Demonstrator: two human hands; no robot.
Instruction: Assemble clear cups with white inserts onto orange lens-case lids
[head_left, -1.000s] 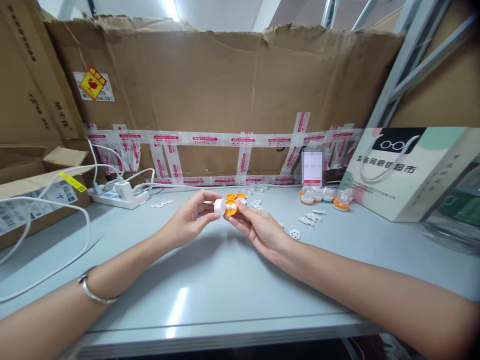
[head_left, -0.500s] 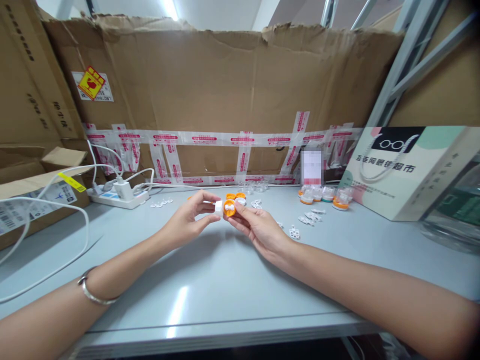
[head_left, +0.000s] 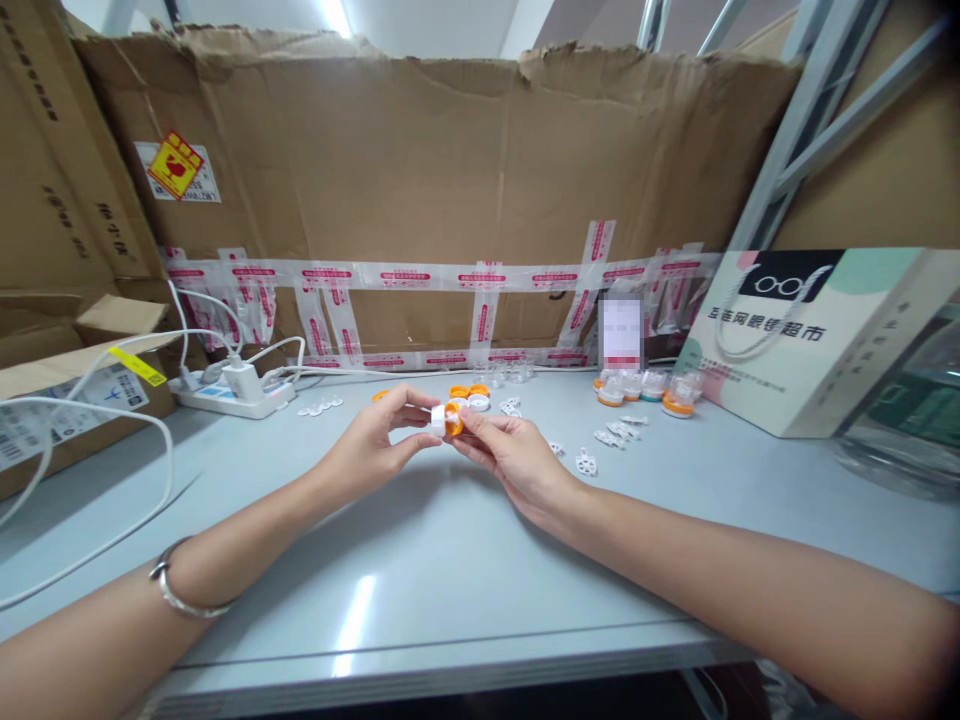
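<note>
- Head view, left hand: the left hand (head_left: 386,435) pinches a white cap (head_left: 438,420) between the thumb below and the fingers above and behind, its side wall turned toward the camera.
- Head view, right hand: the right hand (head_left: 521,455) grips a small orange cup (head_left: 452,420) by its edge, thumb on the near side, fingers curled beneath. Something pale sits inside; its form is too small to make out.
- Head view, the held pieces: both are raised above the bench (head_left: 420,570), near its middle, the cup's opening turned partly toward the cap. They stand side by side; whether they touch I cannot tell.
- Head view, step in hand: this looks like fitting or lining up the two pieces. In my judgement, the move calls for squaring the rims to each other and a light, even press, with the fingertips clear of the joint.
- Head view, just beyond the hands: more orange rings (head_left: 469,391) lie beside a white ring (head_left: 478,402), with clear pieces (head_left: 510,373) behind them.
- Head view, right side: perforated white plates (head_left: 586,462) lie on the bench near the right forearm. Farther back, clear-topped cases (head_left: 679,395) with orange and teal bases stand before a phone (head_left: 622,328).
</note>
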